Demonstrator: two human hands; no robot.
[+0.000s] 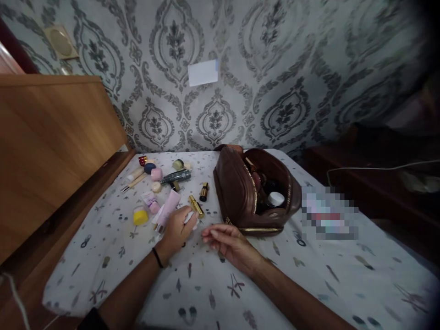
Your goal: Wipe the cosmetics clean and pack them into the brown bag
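My left hand [179,230] is closed around something whitish, mostly hidden by the fingers, beside a pink tube [168,206] and a gold tube [195,206]. To its right, my right hand [228,240] has its fingers curled together, palm partly up; whether anything small is between them cannot be made out. Behind the right hand stands an open brown bag [233,188] with a white-lidded jar [276,198] inside. A small dark bottle [204,192] lies between the bag and the gold tube.
Several cosmetics lie at the left, including a yellow-lidded jar [140,215], a pink sponge [156,174] and a dark green tube [176,177]. A wooden cabinet [58,137] borders the patterned cloth [206,293] on the left. A patterned wall rises behind. A blurred-out item lies right of the bag.
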